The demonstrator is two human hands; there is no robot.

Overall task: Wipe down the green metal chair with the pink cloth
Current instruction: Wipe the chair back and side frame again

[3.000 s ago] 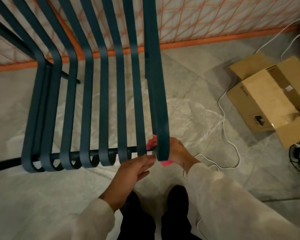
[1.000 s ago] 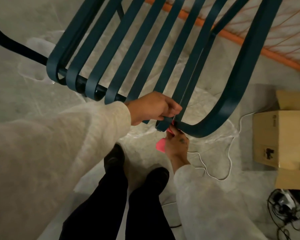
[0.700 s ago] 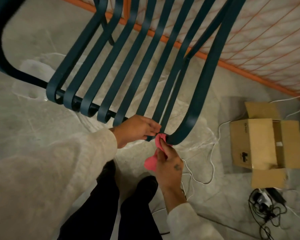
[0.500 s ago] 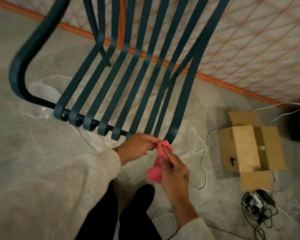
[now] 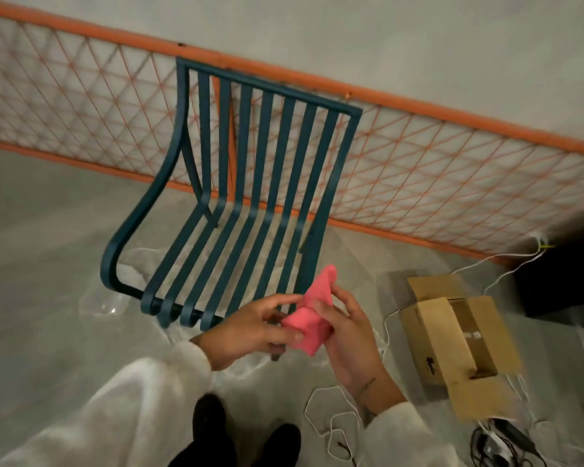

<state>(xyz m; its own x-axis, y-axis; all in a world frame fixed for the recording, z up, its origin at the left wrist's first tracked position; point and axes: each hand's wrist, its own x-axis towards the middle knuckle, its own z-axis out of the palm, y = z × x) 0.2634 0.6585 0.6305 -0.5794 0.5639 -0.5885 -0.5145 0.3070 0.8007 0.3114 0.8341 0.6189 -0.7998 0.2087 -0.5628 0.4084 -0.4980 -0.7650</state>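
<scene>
And the hands have come off the chair's front rail: the pink cloth (image 5: 312, 318) that was pressed to the seat edge is now up between both hands, and the view has pulled back to take in the whole chair. Fingers (image 5: 279, 299) of the left hand (image 5: 250, 332) pinch the cloth's left edge against the thumb; the right hand (image 5: 348, 345) curls round its right side, bunching it, one corner sticking up. The cloth sits just near of the green metal chair (image 5: 267, 183), over its near right corner; I can't tell whether it touches. The chair stands upright on the floor (image 5: 48, 281), back to the orange lattice fence (image 5: 452, 183). Right of the hands lies an open cardboard box (image 5: 452, 338), with a white cable (image 5: 321, 419) looping nearer.
</scene>
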